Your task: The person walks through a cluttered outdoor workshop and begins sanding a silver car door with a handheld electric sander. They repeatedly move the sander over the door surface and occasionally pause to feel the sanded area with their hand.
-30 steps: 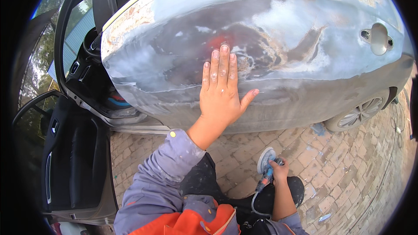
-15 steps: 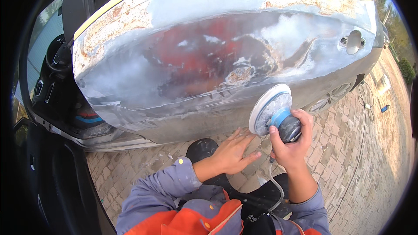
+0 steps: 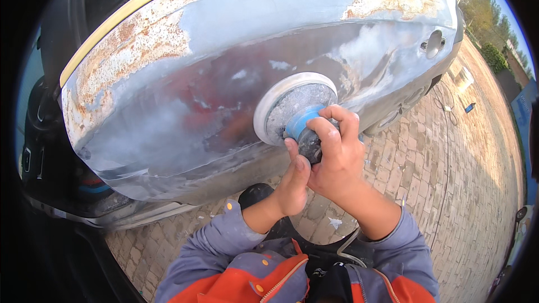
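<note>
The right hand (image 3: 341,163) has its grip wrapped round the sander (image 3: 297,113), up at twelve o'clock by the car door (image 3: 163,129); the left hand (image 3: 293,189) meets it from six, its grip unclear to me.

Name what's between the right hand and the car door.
The sander, in the head view: right hand on its dark body, pale pad facing the car door.

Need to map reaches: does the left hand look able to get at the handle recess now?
Probably not directly: the left hand is at the sander, and the right hand, gripping it, seems in the way of the handle recess, farther right.
</note>
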The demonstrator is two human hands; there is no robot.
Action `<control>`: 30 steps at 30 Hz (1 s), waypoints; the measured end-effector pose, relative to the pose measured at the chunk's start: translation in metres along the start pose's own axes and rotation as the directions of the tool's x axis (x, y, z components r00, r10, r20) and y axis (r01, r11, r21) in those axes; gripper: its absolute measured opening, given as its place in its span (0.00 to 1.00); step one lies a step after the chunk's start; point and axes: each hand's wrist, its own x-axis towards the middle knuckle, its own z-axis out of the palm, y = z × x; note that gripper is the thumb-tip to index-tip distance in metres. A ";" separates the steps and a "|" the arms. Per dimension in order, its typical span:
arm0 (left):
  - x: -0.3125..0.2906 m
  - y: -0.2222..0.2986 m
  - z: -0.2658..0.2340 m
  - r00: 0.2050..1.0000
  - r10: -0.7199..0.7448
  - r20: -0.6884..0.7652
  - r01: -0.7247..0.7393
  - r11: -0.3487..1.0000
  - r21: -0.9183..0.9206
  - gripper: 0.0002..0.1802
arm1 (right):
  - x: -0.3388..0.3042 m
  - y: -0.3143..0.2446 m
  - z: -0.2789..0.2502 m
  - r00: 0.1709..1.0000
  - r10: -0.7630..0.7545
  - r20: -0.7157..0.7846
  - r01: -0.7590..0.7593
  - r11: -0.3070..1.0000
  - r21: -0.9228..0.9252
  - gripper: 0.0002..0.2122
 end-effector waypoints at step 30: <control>-0.008 -0.034 -0.021 0.978 0.059 0.199 -0.056 0.998 -0.021 0.49 | -0.010 -0.008 -0.002 0.999 -0.001 0.043 0.001 1.000 0.009 0.26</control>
